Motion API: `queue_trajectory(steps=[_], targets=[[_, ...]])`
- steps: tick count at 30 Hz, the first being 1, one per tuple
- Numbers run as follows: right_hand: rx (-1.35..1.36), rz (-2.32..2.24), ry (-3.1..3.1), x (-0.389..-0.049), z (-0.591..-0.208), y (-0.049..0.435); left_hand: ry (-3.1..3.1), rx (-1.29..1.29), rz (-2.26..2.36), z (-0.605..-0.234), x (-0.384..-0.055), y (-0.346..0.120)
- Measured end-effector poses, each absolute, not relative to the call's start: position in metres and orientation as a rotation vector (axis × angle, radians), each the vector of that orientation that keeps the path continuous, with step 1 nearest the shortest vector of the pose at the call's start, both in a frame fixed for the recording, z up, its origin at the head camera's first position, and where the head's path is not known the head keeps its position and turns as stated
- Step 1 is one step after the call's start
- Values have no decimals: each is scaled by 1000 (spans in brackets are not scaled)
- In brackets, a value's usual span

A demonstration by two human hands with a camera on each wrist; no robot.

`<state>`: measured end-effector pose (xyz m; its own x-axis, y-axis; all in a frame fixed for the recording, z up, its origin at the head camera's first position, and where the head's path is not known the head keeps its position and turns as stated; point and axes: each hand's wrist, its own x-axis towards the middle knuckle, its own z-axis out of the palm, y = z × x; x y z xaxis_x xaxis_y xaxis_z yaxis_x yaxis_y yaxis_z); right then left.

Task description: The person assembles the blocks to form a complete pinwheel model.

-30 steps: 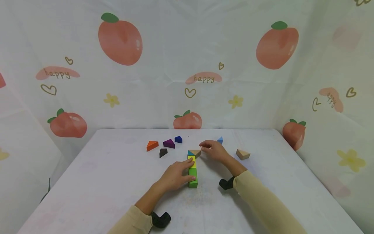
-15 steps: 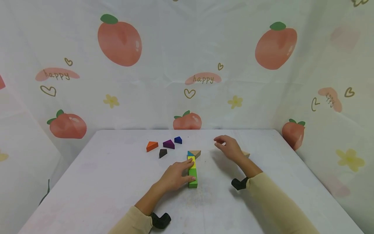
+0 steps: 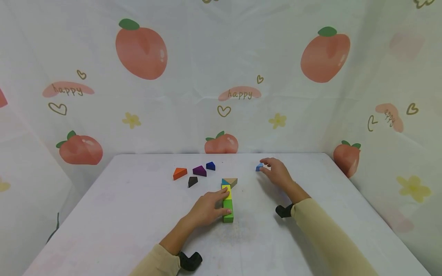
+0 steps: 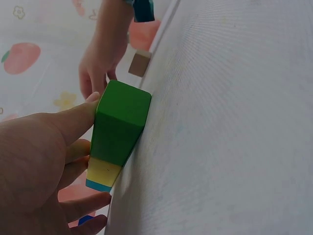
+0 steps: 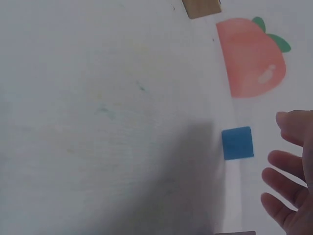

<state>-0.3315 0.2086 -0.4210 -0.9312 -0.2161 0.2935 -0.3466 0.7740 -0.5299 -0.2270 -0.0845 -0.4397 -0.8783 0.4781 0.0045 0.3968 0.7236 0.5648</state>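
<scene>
My left hand (image 3: 206, 207) rests along a row of blocks, thumb on the green block (image 3: 228, 216) and a finger on the yellow block (image 3: 226, 196). At the far end of the row lie a teal triangular block (image 3: 225, 181) and a natural wood triangular block (image 3: 233, 181). Toward the back right, my right hand (image 3: 277, 172) reaches around a small light blue block (image 3: 258, 168), partly covered by the fingers in the head view. In the right wrist view, a gap separates the spread fingers (image 5: 279, 181) from this blue block (image 5: 238, 143).
Left of the row's far end lie an orange triangular block (image 3: 180, 173), a purple one (image 3: 199, 171), a dark blue one (image 3: 210, 166) and a black block (image 3: 192, 181). Another wood block (image 4: 140, 62) shows beyond the right hand in the left wrist view. A patterned cloth hangs behind the table.
My right hand has moved from the row's far end rightward and back to the light blue block. The right-hand wood block is now hidden behind it in the head view. My left hand stays put.
</scene>
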Motion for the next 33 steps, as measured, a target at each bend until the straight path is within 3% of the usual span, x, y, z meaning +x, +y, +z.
queue_trajectory(steps=[15, 33], targets=[[447, 704, -2960, -358, -419, 206, 2781, 720, 861, -440, -228, -85], [488, 504, -2950, -366, -429, 209, 2788, 715, 866, -439, -226, -84]])
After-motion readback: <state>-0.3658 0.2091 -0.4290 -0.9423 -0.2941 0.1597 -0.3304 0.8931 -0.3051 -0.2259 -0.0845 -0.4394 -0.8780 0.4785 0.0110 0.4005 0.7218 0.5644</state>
